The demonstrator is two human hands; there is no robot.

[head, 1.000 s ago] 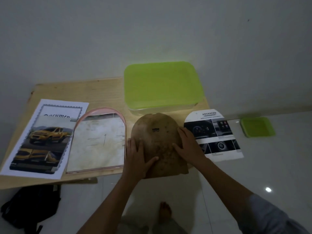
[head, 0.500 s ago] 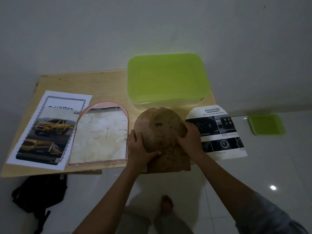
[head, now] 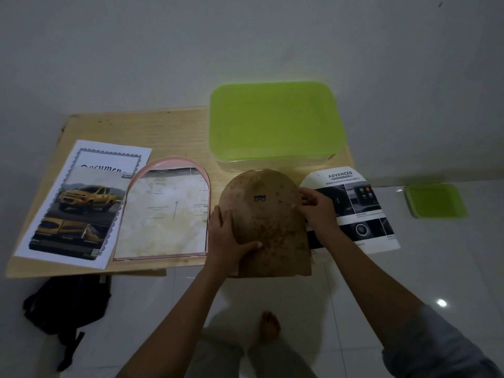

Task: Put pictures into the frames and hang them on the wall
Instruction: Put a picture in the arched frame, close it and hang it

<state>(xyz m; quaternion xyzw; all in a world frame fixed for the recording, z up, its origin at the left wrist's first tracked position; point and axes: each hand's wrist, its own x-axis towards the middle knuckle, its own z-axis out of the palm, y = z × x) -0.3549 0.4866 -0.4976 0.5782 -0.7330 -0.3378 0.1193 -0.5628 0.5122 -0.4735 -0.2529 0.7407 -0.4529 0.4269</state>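
On the wooden table (head: 169, 126) against a white wall, left hand (head: 227, 241) and right hand (head: 319, 211) grip the brown backing board (head: 268, 227).

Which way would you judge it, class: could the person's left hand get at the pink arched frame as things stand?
Probably yes. The left hand grips the brown backing board, so it must let go first, but the pink arched frame lies right beside it on the table, nothing between.

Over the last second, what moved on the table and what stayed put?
Only the right hand shifted: it slid up the brown backing board's right edge toward the arched top. The left hand keeps its grip low on the left. Board, pink frame, and both prints stayed put.
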